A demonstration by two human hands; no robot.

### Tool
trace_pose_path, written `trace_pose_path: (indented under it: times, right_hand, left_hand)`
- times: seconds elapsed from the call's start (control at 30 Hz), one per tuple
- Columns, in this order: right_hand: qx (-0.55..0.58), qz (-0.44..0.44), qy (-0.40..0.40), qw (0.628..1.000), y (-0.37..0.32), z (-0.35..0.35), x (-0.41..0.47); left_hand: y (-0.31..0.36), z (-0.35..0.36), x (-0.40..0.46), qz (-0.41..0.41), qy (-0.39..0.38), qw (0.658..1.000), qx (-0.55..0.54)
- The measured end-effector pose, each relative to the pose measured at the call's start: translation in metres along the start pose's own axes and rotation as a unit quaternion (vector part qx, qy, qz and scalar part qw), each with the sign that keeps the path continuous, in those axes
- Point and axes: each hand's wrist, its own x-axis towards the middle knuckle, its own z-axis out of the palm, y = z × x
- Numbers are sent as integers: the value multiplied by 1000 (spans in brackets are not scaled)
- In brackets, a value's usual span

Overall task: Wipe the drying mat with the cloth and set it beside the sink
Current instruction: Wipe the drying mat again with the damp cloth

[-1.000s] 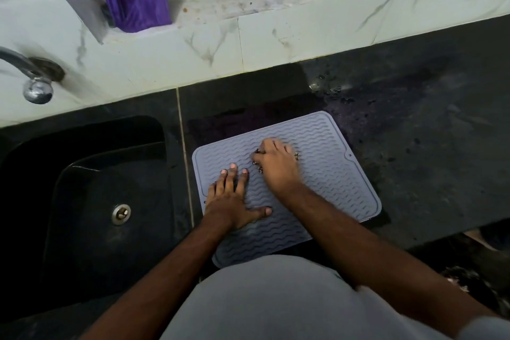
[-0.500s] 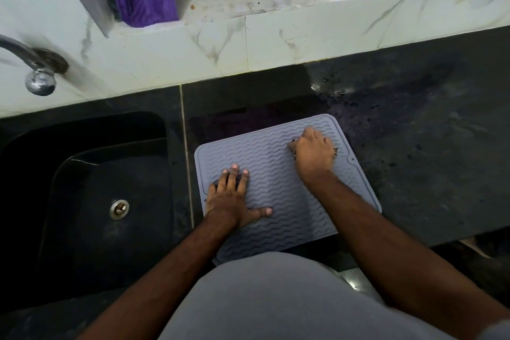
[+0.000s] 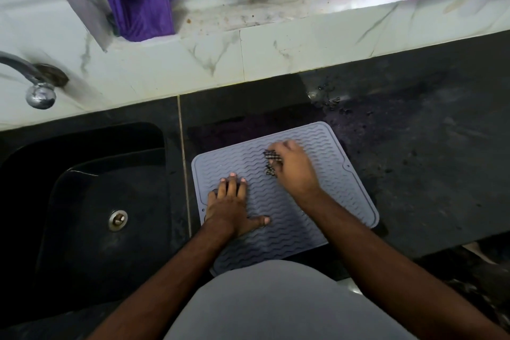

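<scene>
A grey silicone drying mat [image 3: 289, 201], ridged in wavy lines with rounded corners, lies flat on the dark stone counter [image 3: 427, 174] just beside the black sink [image 3: 91, 201]. The left hand [image 3: 231, 207] presses it with straight, spread fingers. The right hand [image 3: 294, 168] curls around a dark checked cloth [image 3: 271, 163] on the mat's surface.
</scene>
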Motion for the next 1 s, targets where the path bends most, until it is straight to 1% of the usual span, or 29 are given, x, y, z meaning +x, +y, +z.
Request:
trace_pose_path:
  times: [0.1,0.17,0.23,0.33,0.43,0.57,0.7,0.77,0.87,0.93,1.0]
  right_hand:
    - [-102,-79,-46,991,-24,19,25]
    - [-156,-96,-92,979,-33,30,36]
    - [-178,-104,-105,973,-33,36,41]
    - [-175,-90,-101,975,-17,35,42]
    - [-192,-54,-82,976,4,20,45]
    - [-261,-30,-74,962,28,-9,47]
    - [-308,21,-47,950,40,-27,44]
    - [-269,23,-38,962,37,-27,41]
    - [-149,-4,-24,989,11,-15,38]
    - [-83,-8,-21,996,-11,-1,41]
    - [-73,-18,-43,996,-27,19,42]
  left_hand:
    - [-1,-3,0,-4,7,1000,7]
    - [-2,-4,1,-7,13,1000,11]
    - [-3,-6,2,-13,22,1000,6]
    - [-4,-7,5,-21,31,999,-8]
    - [-4,-8,6,-26,35,999,-15]
    - [-4,-7,6,-29,36,999,-10]
    - [-5,-7,6,-27,33,999,-7]
    - [-5,-7,6,-27,33,999,-3]
    - [-4,-8,6,-25,40,999,4]
    - [-3,-9,5,-21,42,999,7]
    - [-1,-10,5,-17,38,999,11]
